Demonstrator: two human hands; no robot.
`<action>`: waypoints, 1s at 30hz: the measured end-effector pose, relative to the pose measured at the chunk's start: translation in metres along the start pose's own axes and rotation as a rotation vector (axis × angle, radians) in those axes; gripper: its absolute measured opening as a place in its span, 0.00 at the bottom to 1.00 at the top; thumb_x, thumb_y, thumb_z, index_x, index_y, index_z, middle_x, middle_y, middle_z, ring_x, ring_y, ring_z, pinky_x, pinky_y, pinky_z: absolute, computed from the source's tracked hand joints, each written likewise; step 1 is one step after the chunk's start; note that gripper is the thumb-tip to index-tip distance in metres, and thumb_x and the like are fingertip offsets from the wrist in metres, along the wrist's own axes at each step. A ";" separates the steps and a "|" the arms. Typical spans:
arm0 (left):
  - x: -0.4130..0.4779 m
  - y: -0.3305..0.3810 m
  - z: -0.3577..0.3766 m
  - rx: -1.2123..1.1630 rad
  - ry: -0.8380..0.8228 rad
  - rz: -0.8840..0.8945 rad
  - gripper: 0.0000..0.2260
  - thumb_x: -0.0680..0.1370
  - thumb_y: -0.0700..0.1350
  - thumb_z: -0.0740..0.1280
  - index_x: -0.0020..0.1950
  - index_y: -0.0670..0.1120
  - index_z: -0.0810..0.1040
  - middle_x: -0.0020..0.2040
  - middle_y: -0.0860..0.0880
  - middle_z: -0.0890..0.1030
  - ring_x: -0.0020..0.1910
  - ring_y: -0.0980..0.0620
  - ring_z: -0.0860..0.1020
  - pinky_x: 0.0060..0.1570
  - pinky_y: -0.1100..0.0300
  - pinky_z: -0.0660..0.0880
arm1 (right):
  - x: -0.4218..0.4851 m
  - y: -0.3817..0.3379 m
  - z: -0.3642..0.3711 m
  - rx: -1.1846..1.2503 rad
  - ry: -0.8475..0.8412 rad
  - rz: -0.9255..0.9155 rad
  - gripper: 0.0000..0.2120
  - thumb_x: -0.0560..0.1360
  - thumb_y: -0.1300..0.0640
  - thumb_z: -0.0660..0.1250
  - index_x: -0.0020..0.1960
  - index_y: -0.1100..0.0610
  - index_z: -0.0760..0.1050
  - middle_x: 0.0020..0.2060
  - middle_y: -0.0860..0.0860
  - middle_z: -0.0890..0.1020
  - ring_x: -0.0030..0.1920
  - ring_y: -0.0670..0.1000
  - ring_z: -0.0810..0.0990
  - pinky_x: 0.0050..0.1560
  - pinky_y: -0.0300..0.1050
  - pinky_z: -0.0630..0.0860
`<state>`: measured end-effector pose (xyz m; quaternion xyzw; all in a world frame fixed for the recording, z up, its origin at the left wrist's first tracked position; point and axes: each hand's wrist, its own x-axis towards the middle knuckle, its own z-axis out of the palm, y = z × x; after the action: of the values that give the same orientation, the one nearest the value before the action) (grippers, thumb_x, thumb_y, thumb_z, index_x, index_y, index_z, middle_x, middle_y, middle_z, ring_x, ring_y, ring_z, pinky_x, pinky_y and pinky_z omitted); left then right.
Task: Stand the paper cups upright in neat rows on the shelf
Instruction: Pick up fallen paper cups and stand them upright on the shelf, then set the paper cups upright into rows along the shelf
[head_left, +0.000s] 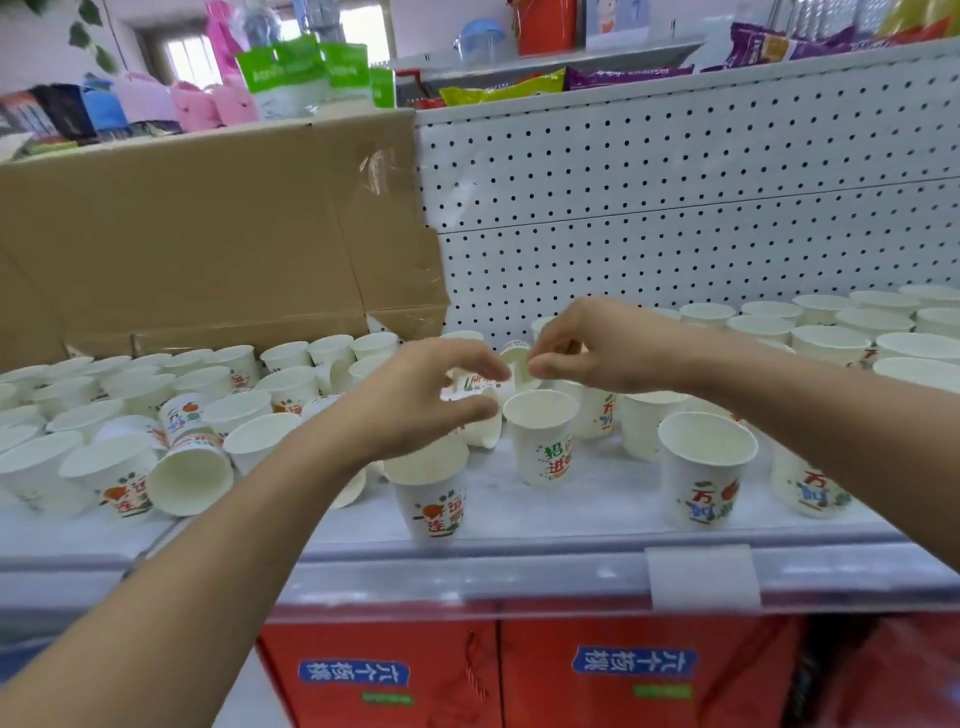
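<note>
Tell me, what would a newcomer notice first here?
Two hands meet at mid-shelf: the right hand pinches a tilted paper cup, the left hand reaches beside it. White printed cups crowd the shelf; one fallen cup lies at front left, before a big cardboard box.

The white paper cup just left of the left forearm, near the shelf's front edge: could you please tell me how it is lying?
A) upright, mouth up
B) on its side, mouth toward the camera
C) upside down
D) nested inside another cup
B: the white paper cup lies on its side on the white shelf, with its round open mouth facing the camera.
</note>
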<state>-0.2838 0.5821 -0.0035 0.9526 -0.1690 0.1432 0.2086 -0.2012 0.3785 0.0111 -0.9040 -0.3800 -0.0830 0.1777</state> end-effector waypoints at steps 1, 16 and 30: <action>-0.013 -0.001 -0.003 0.001 0.058 -0.048 0.13 0.74 0.53 0.70 0.58 0.53 0.79 0.53 0.62 0.78 0.52 0.67 0.73 0.48 0.69 0.69 | -0.006 -0.006 0.002 -0.005 -0.057 -0.013 0.12 0.76 0.43 0.66 0.52 0.48 0.82 0.46 0.42 0.83 0.47 0.45 0.80 0.49 0.45 0.77; -0.036 0.040 0.041 0.049 0.000 -0.273 0.31 0.66 0.62 0.74 0.65 0.54 0.68 0.59 0.57 0.74 0.54 0.56 0.72 0.51 0.58 0.70 | -0.047 -0.010 -0.018 -0.149 -0.120 -0.057 0.22 0.74 0.40 0.66 0.66 0.46 0.73 0.62 0.42 0.76 0.63 0.45 0.72 0.61 0.43 0.69; -0.025 0.068 0.078 -0.146 0.089 -0.335 0.32 0.63 0.65 0.74 0.59 0.55 0.65 0.51 0.59 0.73 0.48 0.58 0.75 0.49 0.57 0.75 | -0.060 0.028 -0.020 -0.174 -0.238 -0.126 0.28 0.71 0.35 0.67 0.68 0.41 0.69 0.64 0.38 0.73 0.64 0.41 0.70 0.66 0.44 0.67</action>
<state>-0.3164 0.4956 -0.0565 0.9424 -0.0084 0.1358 0.3055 -0.2231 0.3133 0.0052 -0.8937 -0.4458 -0.0191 0.0469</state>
